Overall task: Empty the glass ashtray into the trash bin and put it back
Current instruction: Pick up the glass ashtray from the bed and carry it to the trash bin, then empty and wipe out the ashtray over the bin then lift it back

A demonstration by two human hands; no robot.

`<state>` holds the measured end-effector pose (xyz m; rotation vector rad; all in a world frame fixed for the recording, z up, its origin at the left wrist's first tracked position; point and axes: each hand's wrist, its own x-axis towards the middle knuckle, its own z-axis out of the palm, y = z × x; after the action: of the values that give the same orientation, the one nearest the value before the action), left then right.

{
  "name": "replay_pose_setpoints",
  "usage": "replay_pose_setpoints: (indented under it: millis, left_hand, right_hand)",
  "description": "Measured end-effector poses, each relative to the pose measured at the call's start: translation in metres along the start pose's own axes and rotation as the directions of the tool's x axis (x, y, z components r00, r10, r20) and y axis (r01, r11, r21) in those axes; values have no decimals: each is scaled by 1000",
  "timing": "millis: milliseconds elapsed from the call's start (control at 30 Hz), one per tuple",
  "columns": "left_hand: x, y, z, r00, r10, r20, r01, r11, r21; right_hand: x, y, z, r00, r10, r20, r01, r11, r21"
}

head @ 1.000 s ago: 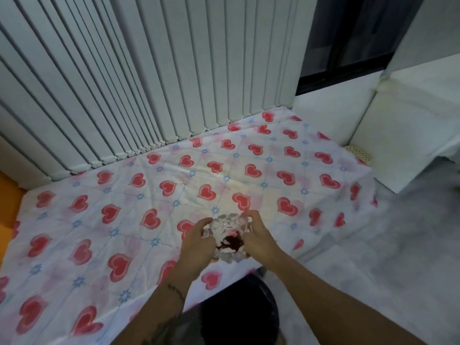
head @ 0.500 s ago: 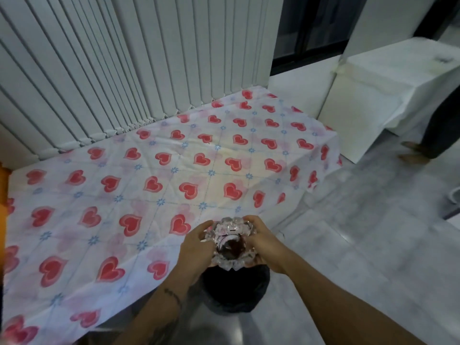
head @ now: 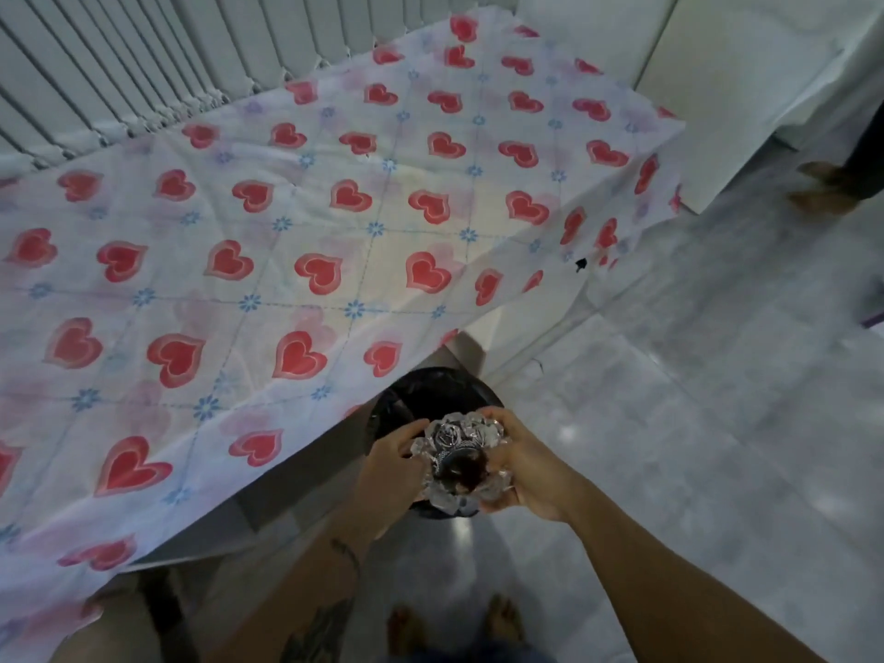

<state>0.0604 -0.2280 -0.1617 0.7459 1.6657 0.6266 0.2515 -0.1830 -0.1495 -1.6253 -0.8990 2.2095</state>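
Observation:
I hold the cut-glass ashtray [head: 457, 459] between both hands, right over the black trash bin [head: 421, 394]. My left hand [head: 390, 459] grips its left rim and my right hand [head: 524, 471] its right rim. The ashtray sits roughly level, with dark brown debris in its bowl. The bin stands on the floor just off the table's near edge, partly hidden by the ashtray and my hands.
A table with a heart-patterned cloth [head: 287, 260] fills the left and centre, its edge just left of the bin. Grey tiled floor [head: 669, 423] lies to the right. White vertical blinds [head: 143, 64] hang behind. Another person's feet [head: 827, 189] show far right. My own feet [head: 449, 629] are below.
Both hands carried the ashtray off the table, back and down, and it now hangs over the bin. The view tilted downward, showing more floor.

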Motion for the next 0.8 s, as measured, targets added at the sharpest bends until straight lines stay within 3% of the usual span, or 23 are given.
replay_pose_setpoints:
  millis: [267, 467, 633, 800]
  left_hand:
    - [138, -100, 35, 998, 38, -50, -39, 999, -3]
    - [231, -158, 48, 991, 120, -54, -122, 992, -34]
    - [280, -191, 54, 975, 210, -75, -204, 976, 78]
    - [291, -210, 57, 960, 252, -121, -244, 967, 76]
  right_hand:
    - [148, 74, -44, 995, -73, 63, 72, 997, 24]
    - [252, 117, -75, 970, -147, 194, 136, 988, 68]
    - [309, 141, -84, 962, -234, 142, 240, 970, -33]
    - [324, 155, -76, 897, -443, 20, 423, 842, -336]
